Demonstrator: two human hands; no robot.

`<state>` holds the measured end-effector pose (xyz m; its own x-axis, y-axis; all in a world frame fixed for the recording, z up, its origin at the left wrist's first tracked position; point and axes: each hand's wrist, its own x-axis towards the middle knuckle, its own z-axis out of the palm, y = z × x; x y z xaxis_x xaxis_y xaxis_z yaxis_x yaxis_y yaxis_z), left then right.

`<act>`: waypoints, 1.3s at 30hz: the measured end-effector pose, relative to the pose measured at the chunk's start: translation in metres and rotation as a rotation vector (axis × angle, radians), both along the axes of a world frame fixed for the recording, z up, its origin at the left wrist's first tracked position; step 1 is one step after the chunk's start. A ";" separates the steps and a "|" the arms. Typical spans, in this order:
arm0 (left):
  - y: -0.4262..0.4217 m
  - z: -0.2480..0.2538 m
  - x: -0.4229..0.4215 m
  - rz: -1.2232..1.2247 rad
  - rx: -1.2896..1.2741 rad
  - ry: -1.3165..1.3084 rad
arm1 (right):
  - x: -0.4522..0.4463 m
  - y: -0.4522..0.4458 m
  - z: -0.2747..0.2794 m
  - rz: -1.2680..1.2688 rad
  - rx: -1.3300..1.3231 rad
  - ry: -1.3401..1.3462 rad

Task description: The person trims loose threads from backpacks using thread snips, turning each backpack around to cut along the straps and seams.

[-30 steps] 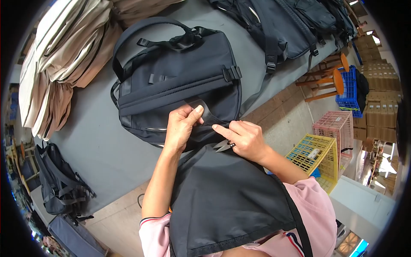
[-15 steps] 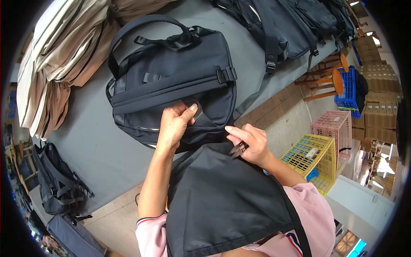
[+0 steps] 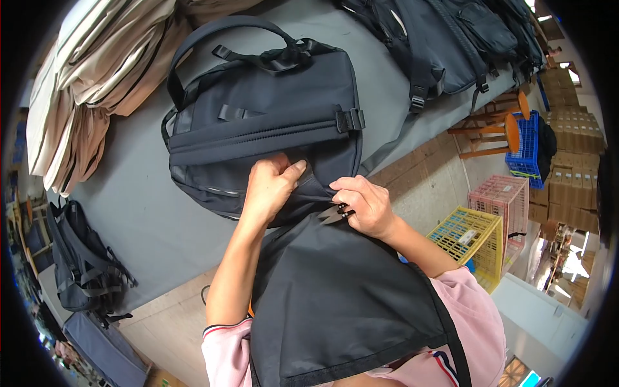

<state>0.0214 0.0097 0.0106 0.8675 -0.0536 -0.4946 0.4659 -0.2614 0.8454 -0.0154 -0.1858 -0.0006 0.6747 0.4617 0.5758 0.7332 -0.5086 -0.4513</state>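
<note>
A dark navy backpack [image 3: 277,90] lies on the grey-covered table, its strap and carry handle spread upward. My left hand [image 3: 271,187] is closed on the fabric near the backpack's lower edge, thumb and forefinger pinched together. Small black-handled thread snips [image 3: 336,213] sit in the curled fingers of my right hand [image 3: 362,205], blades pointing left. The right thumb and forefinger pinch at the backpack's lower right edge; whatever lies between those fingertips is too small to make out. Below both hands hangs a dark apron [image 3: 348,297].
Beige fabric pieces [image 3: 97,77] are heaped at the upper left of the table [image 3: 148,226]. More dark backpacks [image 3: 445,45] lie at the upper right, another dark backpack [image 3: 84,258] at lower left. Yellow [image 3: 471,238] and pink crates [image 3: 506,193], stools and cartons stand right.
My right hand has shifted up and left along the backpack's edge, carrying the snips. My left hand keeps its pinch, and the camera view has moved slightly.
</note>
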 end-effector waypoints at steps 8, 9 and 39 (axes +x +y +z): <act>0.006 -0.011 0.003 -0.002 -0.096 0.079 | 0.002 0.011 -0.008 0.034 0.065 -0.036; 0.007 -0.010 0.003 -0.011 -0.095 0.097 | 0.003 0.012 -0.008 0.026 0.078 -0.041; 0.006 -0.010 -0.059 -0.009 0.451 -1.347 | -0.014 0.038 0.013 -0.090 0.679 0.810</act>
